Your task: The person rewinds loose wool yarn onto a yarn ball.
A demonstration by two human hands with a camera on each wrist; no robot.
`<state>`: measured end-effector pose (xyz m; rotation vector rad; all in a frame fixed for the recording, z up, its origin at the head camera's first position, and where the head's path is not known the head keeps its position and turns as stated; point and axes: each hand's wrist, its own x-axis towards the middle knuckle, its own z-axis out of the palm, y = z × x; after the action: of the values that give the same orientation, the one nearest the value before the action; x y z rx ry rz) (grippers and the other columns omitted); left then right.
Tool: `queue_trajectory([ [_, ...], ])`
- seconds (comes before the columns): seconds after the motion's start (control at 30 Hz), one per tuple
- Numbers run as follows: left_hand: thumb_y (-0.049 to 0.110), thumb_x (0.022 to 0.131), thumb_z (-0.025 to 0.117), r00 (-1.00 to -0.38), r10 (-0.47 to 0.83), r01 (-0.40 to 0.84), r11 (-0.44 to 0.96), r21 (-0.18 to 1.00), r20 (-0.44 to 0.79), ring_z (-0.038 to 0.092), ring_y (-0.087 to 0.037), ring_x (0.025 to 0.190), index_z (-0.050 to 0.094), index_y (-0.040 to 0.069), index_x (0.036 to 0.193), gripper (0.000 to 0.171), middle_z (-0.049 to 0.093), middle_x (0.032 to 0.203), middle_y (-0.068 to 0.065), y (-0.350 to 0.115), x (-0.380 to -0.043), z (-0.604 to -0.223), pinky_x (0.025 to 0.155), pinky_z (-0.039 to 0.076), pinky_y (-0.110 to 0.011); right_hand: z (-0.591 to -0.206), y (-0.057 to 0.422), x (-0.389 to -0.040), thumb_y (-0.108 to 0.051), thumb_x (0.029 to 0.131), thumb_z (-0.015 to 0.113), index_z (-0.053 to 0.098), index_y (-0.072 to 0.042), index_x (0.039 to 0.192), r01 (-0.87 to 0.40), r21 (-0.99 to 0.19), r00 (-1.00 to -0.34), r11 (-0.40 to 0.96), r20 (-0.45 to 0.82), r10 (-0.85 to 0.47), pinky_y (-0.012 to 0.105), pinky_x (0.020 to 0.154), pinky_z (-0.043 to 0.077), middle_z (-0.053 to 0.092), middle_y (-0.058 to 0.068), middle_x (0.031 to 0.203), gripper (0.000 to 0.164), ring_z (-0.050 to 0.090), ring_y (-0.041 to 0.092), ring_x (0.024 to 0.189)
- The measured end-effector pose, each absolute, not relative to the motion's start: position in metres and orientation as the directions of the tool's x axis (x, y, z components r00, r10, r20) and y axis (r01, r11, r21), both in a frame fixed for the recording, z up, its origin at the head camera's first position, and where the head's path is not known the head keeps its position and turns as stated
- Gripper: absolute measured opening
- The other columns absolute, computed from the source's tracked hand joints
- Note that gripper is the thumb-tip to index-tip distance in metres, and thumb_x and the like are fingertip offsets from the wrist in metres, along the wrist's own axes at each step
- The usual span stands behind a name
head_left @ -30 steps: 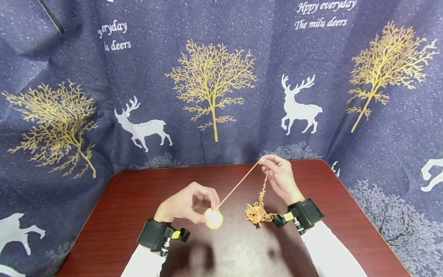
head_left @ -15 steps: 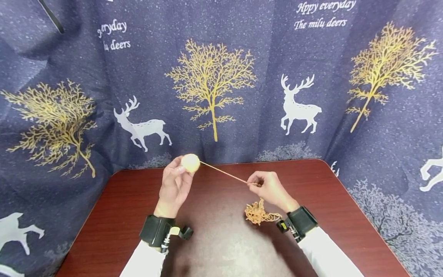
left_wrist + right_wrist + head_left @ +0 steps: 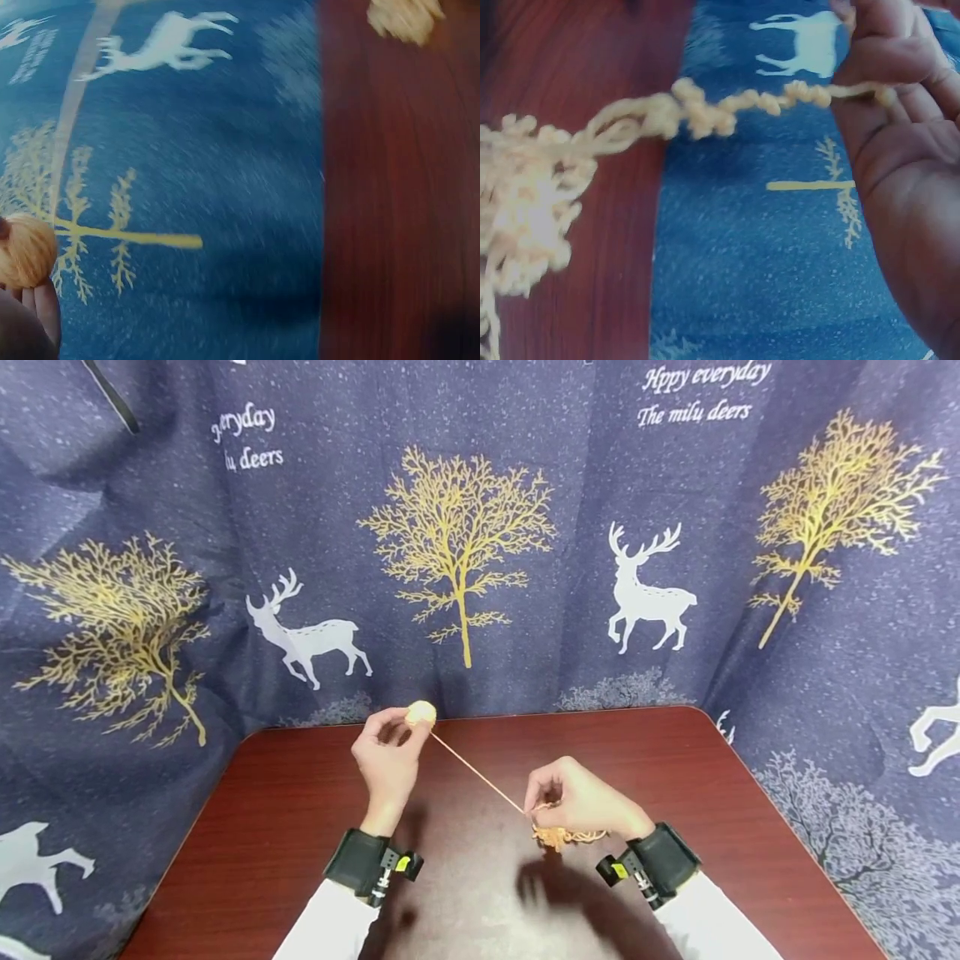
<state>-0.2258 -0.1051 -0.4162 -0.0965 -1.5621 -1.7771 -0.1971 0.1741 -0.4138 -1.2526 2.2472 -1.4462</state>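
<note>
A small pale-yellow ball of yarn [image 3: 422, 712] is gripped between the thumb and fingers of my left hand [image 3: 388, 756], raised near the table's far edge. In the left wrist view the wound yarn ball [image 3: 28, 251] shows at the left border. One taut strand [image 3: 477, 772] slants down from it to my right hand [image 3: 581, 797], whose thumb and fingertips pinch the yarn. Below that hand lies a loose yarn tangle [image 3: 552, 838], partly hidden by it. From the right palm a kinked length of yarn [image 3: 765, 101] runs to the tangle [image 3: 529, 210].
The reddish-brown table [image 3: 300, 802] has rounded far corners. Behind it hangs a dark blue curtain [image 3: 525, 610] printed with deer and trees. Each wrist wears a black strap with a small camera, the left strap [image 3: 360, 864] and the right strap [image 3: 663, 864].
My left hand has gone up and away with the ball, then turned over. The right hand has come down and toward me from the far edge, over the tangle.
</note>
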Motion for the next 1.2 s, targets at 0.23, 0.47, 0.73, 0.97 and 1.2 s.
queue_trajectory([
  [0.23,-0.002,0.067,0.077,-0.612,-0.085,0.670,0.473,0.572,0.786,0.065,-0.023,0.091,0.072,0.003,0.095,0.028,0.068,0.098,-0.008,-0.117,-0.223,-0.436,0.082,0.053,-0.028,-0.396,0.183,-0.205,0.012,0.083,0.067,0.071,-0.007,0.086,-0.481,-0.861,-0.632,-0.165,0.471,-0.615,0.020,0.052,0.049,0.067,0.005,0.078,0.019,0.057,0.006,0.063],
  [0.47,-0.002,0.062,0.079,-0.721,0.303,0.683,0.464,0.565,0.623,0.062,-0.014,0.083,0.068,0.009,0.087,0.029,0.065,0.090,0.002,-0.122,-0.212,-0.435,0.072,0.054,-0.034,-0.384,0.189,-0.218,0.012,0.090,0.056,0.072,-0.005,0.092,-0.276,-0.788,-0.720,-0.550,0.549,-0.426,0.016,0.061,0.047,0.067,0.002,0.086,0.024,0.056,0.007,0.069],
  [0.73,-0.003,0.073,0.080,-0.615,0.718,0.545,0.090,0.834,0.325,0.064,-0.012,0.084,0.070,0.009,0.093,0.025,0.066,0.090,-0.005,-0.122,-0.197,-0.411,0.078,0.061,-0.038,-0.394,0.190,-0.240,0.014,0.098,0.041,0.072,-0.002,0.092,-0.156,-0.692,-0.881,-0.705,0.420,-0.217,0.022,0.071,0.053,0.070,0.006,0.082,0.036,0.061,0.011,0.069],
  [0.97,-0.003,0.081,0.078,-0.473,0.692,0.300,-0.456,0.838,0.546,0.059,-0.017,0.097,0.068,0.000,0.104,0.025,0.065,0.102,-0.009,-0.123,-0.196,-0.393,0.084,0.057,-0.031,-0.415,0.186,-0.249,0.009,0.093,0.063,0.073,0.000,0.093,-0.235,-0.902,-0.951,-0.363,0.290,-0.104,0.019,0.062,0.054,0.073,0.004,0.084,0.013,0.064,0.011,0.069],
  [1.2,-0.010,0.086,0.053,-0.754,0.347,0.184,-0.703,0.687,0.557,0.064,-0.017,0.100,0.066,0.003,0.122,0.041,0.068,0.113,-0.006,-0.121,-0.198,-0.389,0.082,0.056,-0.025,-0.428,0.179,-0.243,-0.003,0.087,0.076,0.074,-0.004,0.091,-0.408,-0.860,-0.909,0.307,0.350,-0.227,0.025,0.050,0.052,0.071,0.014,0.078,0.005,0.065,0.021,0.061],
])
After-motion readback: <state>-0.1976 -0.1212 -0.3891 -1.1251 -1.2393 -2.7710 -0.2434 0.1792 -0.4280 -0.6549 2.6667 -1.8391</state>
